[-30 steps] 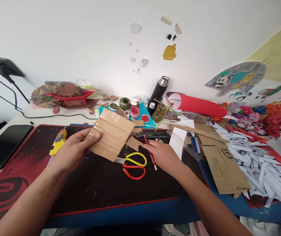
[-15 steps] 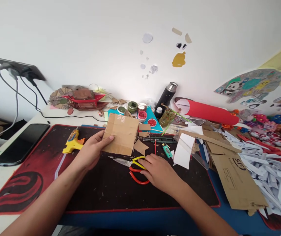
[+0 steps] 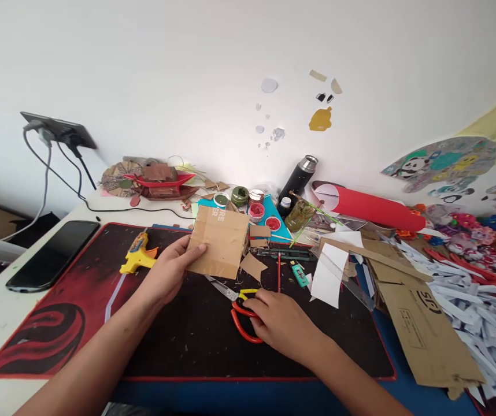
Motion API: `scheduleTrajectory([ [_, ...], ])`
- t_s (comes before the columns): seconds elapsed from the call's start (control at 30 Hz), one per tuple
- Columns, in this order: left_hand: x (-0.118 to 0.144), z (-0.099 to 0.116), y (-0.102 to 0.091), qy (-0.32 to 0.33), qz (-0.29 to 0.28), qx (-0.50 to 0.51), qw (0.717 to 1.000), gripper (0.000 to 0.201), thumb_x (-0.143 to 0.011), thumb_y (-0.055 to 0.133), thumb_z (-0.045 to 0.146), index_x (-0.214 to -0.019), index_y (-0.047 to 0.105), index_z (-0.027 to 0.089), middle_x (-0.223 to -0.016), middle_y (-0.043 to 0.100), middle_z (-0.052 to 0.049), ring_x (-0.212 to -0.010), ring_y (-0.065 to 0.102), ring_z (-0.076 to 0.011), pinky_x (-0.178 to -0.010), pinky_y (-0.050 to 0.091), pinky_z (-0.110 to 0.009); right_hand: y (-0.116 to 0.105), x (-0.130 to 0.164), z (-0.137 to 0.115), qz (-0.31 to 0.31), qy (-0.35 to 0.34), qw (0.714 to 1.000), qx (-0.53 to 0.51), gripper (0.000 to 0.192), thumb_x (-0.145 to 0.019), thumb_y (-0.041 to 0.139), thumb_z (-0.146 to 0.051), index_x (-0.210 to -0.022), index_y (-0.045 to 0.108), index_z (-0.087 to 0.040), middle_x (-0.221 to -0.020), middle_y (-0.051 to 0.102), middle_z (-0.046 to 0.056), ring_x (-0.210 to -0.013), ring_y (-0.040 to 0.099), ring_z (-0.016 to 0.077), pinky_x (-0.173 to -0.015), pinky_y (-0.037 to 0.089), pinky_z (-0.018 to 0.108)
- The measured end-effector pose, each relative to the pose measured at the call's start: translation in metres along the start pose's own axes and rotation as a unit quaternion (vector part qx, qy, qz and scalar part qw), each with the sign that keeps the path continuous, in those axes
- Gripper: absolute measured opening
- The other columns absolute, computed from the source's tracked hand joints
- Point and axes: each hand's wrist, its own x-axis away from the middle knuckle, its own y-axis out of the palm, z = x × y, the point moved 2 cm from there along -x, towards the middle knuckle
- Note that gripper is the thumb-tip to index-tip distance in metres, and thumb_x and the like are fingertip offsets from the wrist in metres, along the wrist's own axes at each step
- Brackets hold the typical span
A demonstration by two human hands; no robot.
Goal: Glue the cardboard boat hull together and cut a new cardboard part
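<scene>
Right hand (image 3: 281, 325) covers the scissors (image 3: 240, 306) handles, so the grip on them can't be made out. Left hand (image 3: 167, 273) has its fingers tucked behind the cardboard (image 3: 219, 241), only the thumb showing. The print on that cardboard is partly cut off and unreadable. Both forearms run out at the bottom edge. The paper strips (image 3: 473, 300) spill past the right edge. The jars (image 3: 248, 202) at the back are too small to tell their contents.

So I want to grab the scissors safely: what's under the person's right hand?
The right hand covers part of the scissors: the yellow and red handle loops, resting on the black mat. The blades poke out left. Whether fingers are through the loops is hidden.
</scene>
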Motion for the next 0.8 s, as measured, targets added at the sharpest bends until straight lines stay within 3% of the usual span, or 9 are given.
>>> scheduleTrajectory([
  [0.13,0.001,0.001,0.000,0.013,0.013,0.009,1.000,0.052,-0.066,0.097,0.046,-0.106,0.078,0.017,-0.107,0.084,-0.010,-0.093,0.079,-0.0298,-0.074,0.062,-0.033,-0.002,0.006,0.001,0.008,0.028,0.998,-0.052,0.038,-0.093,0.063,-0.013,-0.128,0.074,-0.021,-0.113,0.074,0.009,-0.090,0.074,0.0224,-0.081,0.056,0.032],
  [0.27,0.000,0.001,0.000,0.030,0.018,0.012,0.999,0.051,-0.071,0.094,0.045,-0.109,0.076,0.017,-0.111,0.083,-0.012,-0.095,0.079,-0.0310,-0.072,0.062,-0.035,0.001,0.012,0.002,0.041,0.065,0.973,-0.217,0.033,-0.085,0.068,-0.012,-0.115,0.077,-0.023,-0.099,0.071,0.003,-0.073,0.067,0.0157,-0.069,0.051,0.027],
  [0.37,-0.001,0.000,-0.001,0.036,0.019,0.016,0.999,0.049,-0.071,0.093,0.044,-0.108,0.075,0.017,-0.111,0.083,-0.011,-0.097,0.079,-0.0307,-0.075,0.062,-0.035,0.011,0.015,0.004,0.048,0.107,0.918,-0.380,0.029,-0.083,0.071,-0.015,-0.110,0.076,-0.022,-0.085,0.066,0.000,-0.067,0.059,0.0136,-0.060,0.046,0.024],
  [0.47,-0.001,0.000,-0.001,0.037,0.021,0.022,0.999,0.048,-0.071,0.094,0.043,-0.107,0.075,0.018,-0.110,0.084,-0.010,-0.098,0.078,-0.0296,-0.077,0.061,-0.033,0.022,0.016,0.004,0.028,0.160,0.840,-0.518,0.027,-0.086,0.077,-0.029,-0.112,0.075,-0.021,-0.084,0.064,-0.001,-0.062,0.054,0.0105,-0.055,0.042,0.022],
  [0.63,-0.001,0.000,-0.001,0.040,0.022,0.025,0.999,0.048,-0.073,0.093,0.044,-0.109,0.075,0.018,-0.112,0.084,-0.010,-0.100,0.078,-0.0294,-0.077,0.061,-0.033,0.034,0.023,0.001,-0.024,0.219,0.716,-0.662,0.053,-0.086,0.081,-0.056,-0.125,0.069,-0.021,-0.086,0.068,-0.001,-0.046,0.051,0.0058,-0.038,0.024,0.017],
  [0.8,-0.002,-0.001,0.000,0.042,0.025,0.021,0.999,0.048,-0.074,0.092,0.044,-0.109,0.073,0.017,-0.111,0.083,-0.011,-0.096,0.078,-0.0289,-0.070,0.063,-0.032,0.043,0.028,-0.008,-0.097,0.167,0.670,-0.717,0.072,-0.080,0.090,-0.057,-0.134,0.062,-0.018,-0.087,0.075,0.002,-0.039,0.050,0.0033,-0.039,0.034,0.017],
])
